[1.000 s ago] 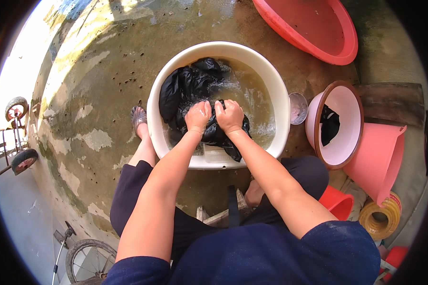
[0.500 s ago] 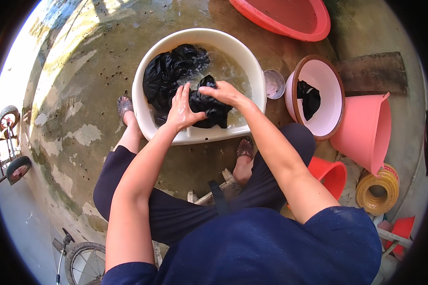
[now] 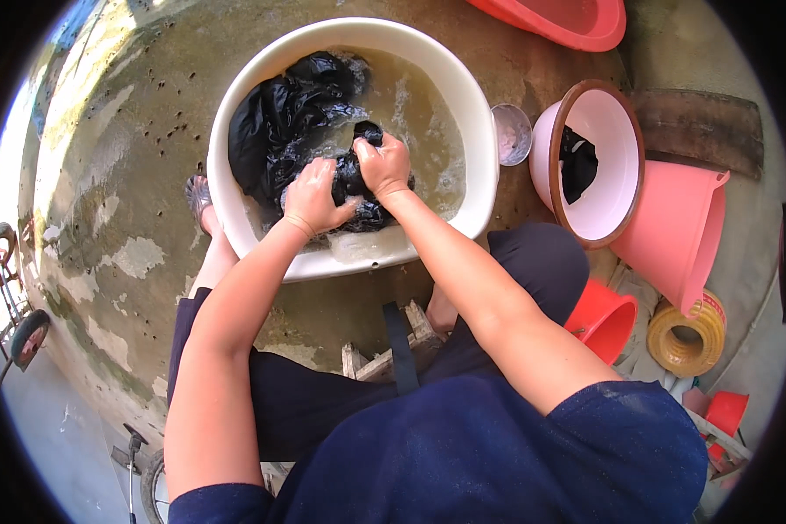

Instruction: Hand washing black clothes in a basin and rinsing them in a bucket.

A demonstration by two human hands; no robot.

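Right hand [image 3: 384, 164]: curled round bunched wet black cloth [image 3: 348, 177], likely because it's slippery.
Left hand [image 3: 316, 196]: fingers extended, not clenched, against the bunch, seemingly bracing it.
Black cloth location: near side of white tub [image 3: 482, 148], probably for easy reach; more heaped left.
Metal bowl [image 3: 522, 131]: beside tub's right rim, presumably handy for me.

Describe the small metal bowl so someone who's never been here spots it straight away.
Find the big white tub with wet black fabric in it. Just past its right side, in the gap before the brown-rimmed basin, is the small metal bowl. Its silvery-grey colour and much smaller size set it apart from both neighbours.
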